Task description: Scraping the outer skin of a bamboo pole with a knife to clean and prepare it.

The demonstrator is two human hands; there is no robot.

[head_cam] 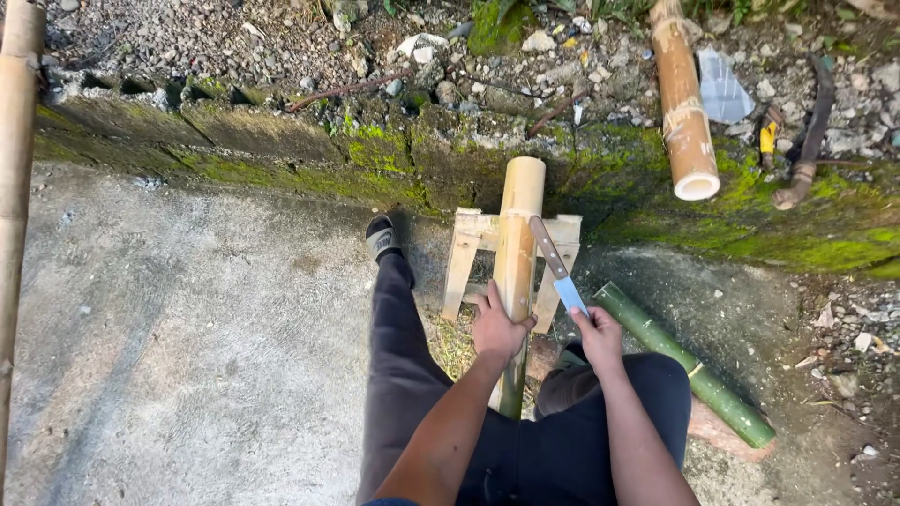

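Note:
A pale yellow bamboo pole (518, 239) lies along a small wooden stand (466, 248) in front of me. My left hand (497, 328) grips the pole near its middle. My right hand (598, 335) holds a large knife (555, 265) with a brown handle, the blade at my hand and the handle pointing away, just right of the pole. My legs straddle the pole, with one foot (382, 239) stretched forward beside the stand.
A green bamboo section (682, 364) lies on the concrete at my right. A thick tan bamboo piece (683, 103) rests on the mossy stone ledge (375, 150) with gravel behind. Another bamboo pole (13, 187) runs down the left edge. A curved tool (808, 141) lies on the ledge at right.

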